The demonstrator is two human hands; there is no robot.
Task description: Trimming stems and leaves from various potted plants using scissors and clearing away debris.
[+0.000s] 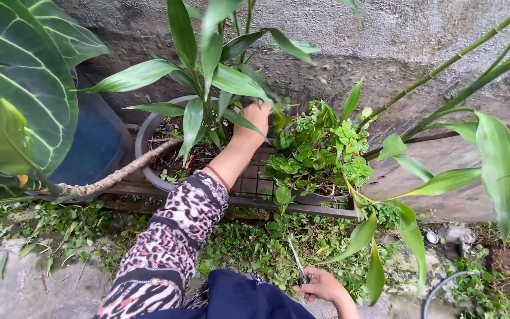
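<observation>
My left hand [256, 116] reaches far forward, its arm in a leopard-print sleeve, and grips a leaf of the tall long-leaved plant [216, 71] growing in a grey round pot [143, 139]. The fingers are partly hidden behind leaves. My right hand [321, 286] rests low near the ground, closed on a pair of scissors [296, 260] whose blades point up and away. A small pot of crinkled green leaves [320, 150] stands just right of my left hand.
A large striped-leaf plant [19, 88] in a blue pot [92, 145] stands at left. The pots sit on a metal grid rack [255, 177] against a rough concrete wall [385, 35]. Bamboo-like stems [444, 65] cross at right. Weeds [255, 242] cover the ground.
</observation>
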